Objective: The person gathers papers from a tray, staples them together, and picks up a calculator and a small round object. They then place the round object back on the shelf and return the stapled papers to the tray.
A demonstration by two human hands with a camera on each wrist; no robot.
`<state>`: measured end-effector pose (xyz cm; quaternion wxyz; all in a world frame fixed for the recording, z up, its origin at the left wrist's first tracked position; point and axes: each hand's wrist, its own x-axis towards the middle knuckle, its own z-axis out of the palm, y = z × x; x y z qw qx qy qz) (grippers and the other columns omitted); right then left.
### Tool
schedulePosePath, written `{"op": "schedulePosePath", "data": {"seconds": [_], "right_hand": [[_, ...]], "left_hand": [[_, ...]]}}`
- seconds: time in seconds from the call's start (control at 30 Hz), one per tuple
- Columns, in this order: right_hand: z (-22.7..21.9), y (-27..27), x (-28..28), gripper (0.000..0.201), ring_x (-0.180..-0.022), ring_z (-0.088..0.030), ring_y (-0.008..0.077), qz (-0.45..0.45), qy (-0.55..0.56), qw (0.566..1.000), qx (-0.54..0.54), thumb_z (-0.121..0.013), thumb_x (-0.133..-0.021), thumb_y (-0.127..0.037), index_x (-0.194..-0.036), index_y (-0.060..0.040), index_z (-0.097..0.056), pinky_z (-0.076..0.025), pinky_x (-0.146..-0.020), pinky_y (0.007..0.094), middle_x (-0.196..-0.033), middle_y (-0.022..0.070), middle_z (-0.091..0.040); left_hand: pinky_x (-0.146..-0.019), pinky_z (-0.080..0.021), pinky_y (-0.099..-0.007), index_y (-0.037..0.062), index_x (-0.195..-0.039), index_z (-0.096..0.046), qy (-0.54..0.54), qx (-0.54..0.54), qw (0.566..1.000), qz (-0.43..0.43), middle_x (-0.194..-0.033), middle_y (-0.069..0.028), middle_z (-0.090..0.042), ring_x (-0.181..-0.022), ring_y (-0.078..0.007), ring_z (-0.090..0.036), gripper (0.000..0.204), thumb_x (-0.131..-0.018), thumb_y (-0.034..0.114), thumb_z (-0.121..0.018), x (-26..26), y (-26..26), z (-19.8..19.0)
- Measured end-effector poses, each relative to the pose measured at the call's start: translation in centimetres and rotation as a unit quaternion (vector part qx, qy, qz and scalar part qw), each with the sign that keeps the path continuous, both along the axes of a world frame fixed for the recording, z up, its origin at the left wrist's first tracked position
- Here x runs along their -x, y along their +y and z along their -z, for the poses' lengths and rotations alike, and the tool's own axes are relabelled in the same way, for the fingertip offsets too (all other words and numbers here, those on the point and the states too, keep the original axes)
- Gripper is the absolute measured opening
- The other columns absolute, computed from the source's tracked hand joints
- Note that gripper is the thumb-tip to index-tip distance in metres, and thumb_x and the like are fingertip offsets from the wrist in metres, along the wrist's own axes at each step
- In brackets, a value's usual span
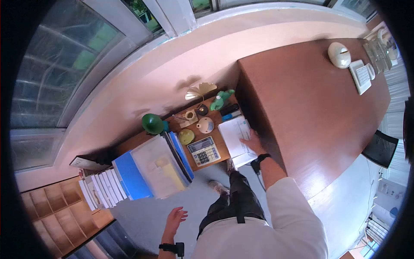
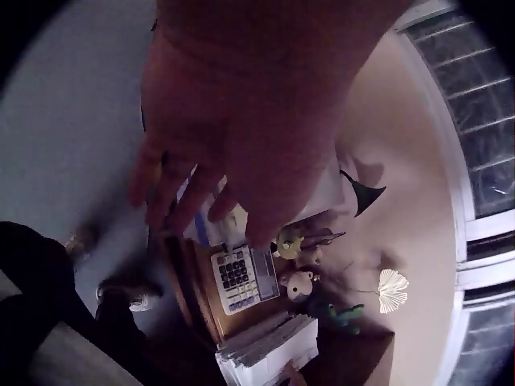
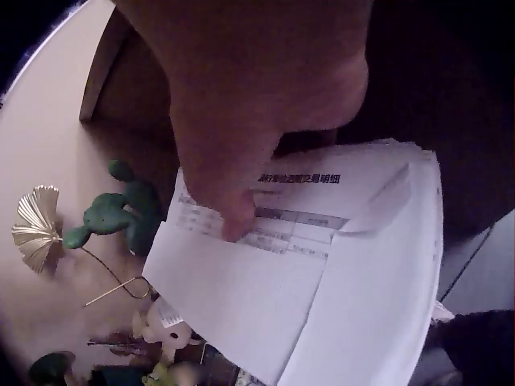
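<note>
My right hand point(image 1: 253, 143) grips the right edge of a stack of papers point(image 1: 235, 134) at the right end of the small desk point(image 1: 214, 167). In the right wrist view its thumb point(image 3: 239, 217) lies on the printed top sheet point(image 3: 322, 229), and the other fingers are hidden behind the stack. Some upper sheets are folded over, with creased corners. My left hand point(image 1: 176, 218) hangs in the air left of my body with relaxed, spread fingers, holding nothing. A calculator point(image 1: 204, 151) lies just left of the papers.
Folders point(image 1: 157, 162) and upright white binders point(image 1: 103, 187) stand on the left. Behind the calculator are a round pot point(image 1: 205, 125), a yellow-green dish point(image 1: 186, 137), a green cactus figure point(image 1: 222, 99) and a gold leaf ornament point(image 1: 201, 90). A tall brown cabinet point(image 1: 302, 108) rises on the right.
</note>
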<state>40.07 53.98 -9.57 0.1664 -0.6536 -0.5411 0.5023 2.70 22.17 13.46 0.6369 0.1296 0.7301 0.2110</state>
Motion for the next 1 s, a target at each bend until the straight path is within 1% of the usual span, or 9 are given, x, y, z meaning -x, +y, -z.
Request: {"op": "schedulePosePath", "data": {"seconds": [0.03, 0.13, 0.33, 0.43, 0.5, 0.57, 0.7, 0.83, 1.0], "right_hand": [[0.4, -0.4, 0.2, 0.087, -0.127, -0.042, 0.0331, -0.042, -0.177, 0.983, -0.029, -0.078, -0.072, -0.035, -0.139, -0.0018, -0.034, -0.034, -0.106, 0.0416, -0.136, 0.0217, -0.043], [1.2, -1.3, 0.1, 0.09, -0.128, -0.039, 0.0369, -0.004, -0.22, 0.975, -0.024, -0.076, -0.071, -0.047, -0.137, -0.0004, -0.035, -0.032, -0.107, 0.0432, -0.139, 0.0274, -0.036], [-4.9, -5.8, 1.5, 0.078, -0.116, -0.048, 0.0374, -0.021, -0.217, 0.942, -0.256, -0.07, -0.074, -0.052, -0.127, -0.0005, -0.047, -0.038, -0.102, 0.0425, -0.125, 0.0205, -0.051], [-8.7, -11.0, 1.8, 0.064, -0.115, -0.049, 0.0399, -0.083, -0.142, 0.964, -0.21, -0.065, -0.081, -0.045, -0.127, -0.0051, -0.047, -0.043, -0.097, 0.0457, -0.123, 0.0229, -0.05], [-11.5, -15.2, 1.2, 0.054, -0.111, -0.054, 0.0382, -0.142, -0.103, 0.971, -0.162, -0.063, -0.084, -0.041, -0.123, -0.0059, -0.052, -0.045, -0.094, 0.045, -0.12, 0.0233, -0.055], [-10.3, -19.7, 0.1, 0.049, -0.098, -0.061, 0.038, -0.197, -0.098, 0.965, -0.14, -0.062, -0.084, -0.04, -0.118, -0.0063, -0.057, -0.049, -0.087, 0.0455, -0.103, 0.0209, -0.064], [-13.3, -30.9, -3.8, 0.046, -0.086, -0.067, 0.0289, -0.106, -0.036, 0.994, -0.004, -0.064, -0.084, -0.042, -0.114, -0.0072, -0.062, -0.051, -0.079, 0.0395, -0.097, 0.0141, -0.069], [-14.5, -39.2, -7.9, 0.043, -0.081, -0.066, 0.0172, 0.043, 0.032, 0.992, 0.113, -0.061, -0.086, -0.042, -0.112, -0.0078, -0.063, -0.054, -0.069, 0.032, -0.094, 0.0079, -0.069], [-15.8, -46.6, -12.7, 0.041, -0.082, -0.066, 0.0163, 0.158, 0.065, 0.98, 0.099, -0.062, -0.086, -0.039, -0.112, -0.0076, -0.063, -0.055, -0.067, 0.0302, -0.094, 0.0059, -0.068]], "left_hand": [[-0.084, -0.05, -0.0344, 0.0037, -0.127, -0.049, 0.019, 0.002, 1.0, 0.016, -0.111, -0.014, -0.063, -0.097, -0.0221, -0.063, 0.041, -0.094, 0.028, -0.056, 0.2, -0.6, 0.2], [-0.082, -0.05, -0.0329, 0.0029, -0.126, -0.05, 0.043, -0.014, 0.998, 0.049, -0.109, -0.0132, -0.064, -0.096, -0.0211, -0.063, 0.04, -0.094, 0.026, -0.058, 0.1, -1.5, 0.1], [-0.078, -0.052, -0.0339, 0.0023, -0.121, -0.054, 0.047, -0.125, 0.99, 0.034, -0.1, -0.0128, -0.067, -0.089, -0.0226, -0.066, 0.044, -0.089, 0.03, -0.063, 2.3, -3.2, 0.7], [-0.075, -0.053, -0.0319, 0.0046, -0.121, -0.054, 0.062, -0.148, 0.985, 0.067, -0.101, -0.014, -0.067, -0.087, -0.0221, -0.066, 0.04, -0.09, 0.03, -0.062, 4.2, -3.8, 3.5], [-0.097, -0.042, -0.0361, -0.0053, -0.13, -0.046, 0.027, -0.152, 0.975, 0.162, -0.123, -0.0183, -0.056, -0.113, -0.0292, -0.053, 0.051, -0.092, 0.028, -0.057, 4.9, -3.7, 1.9], [-0.093, -0.044, -0.0359, -0.004, -0.126, -0.05, 0.105, -0.197, 0.938, 0.265, -0.116, -0.0171, -0.06, -0.107, -0.0281, -0.056, 0.05, -0.092, 0.031, -0.057, 5.7, -4.1, 4.8], [-0.087, -0.046, -0.0353, -0.0004, -0.121, -0.055, 0.198, -0.277, 0.858, 0.384, -0.106, -0.0164, -0.064, -0.098, -0.0255, -0.061, 0.044, -0.093, 0.033, -0.058, 1.2, -4.9, 0.4], [-0.087, -0.047, -0.036, 0.0031, -0.12, -0.057, 0.169, -0.277, 0.846, 0.423, -0.105, -0.0165, -0.064, -0.098, -0.0262, -0.061, 0.044, -0.091, 0.035, -0.06, -0.1, -7.1, 2.8], [-0.088, -0.047, -0.0378, 0.0069, -0.125, -0.054, 0.124, -0.281, 0.789, 0.533, -0.111, -0.0193, -0.063, -0.1, -0.0284, -0.061, 0.049, -0.088, 0.036, -0.063, -5.7, -9.2, 1.0]]}}
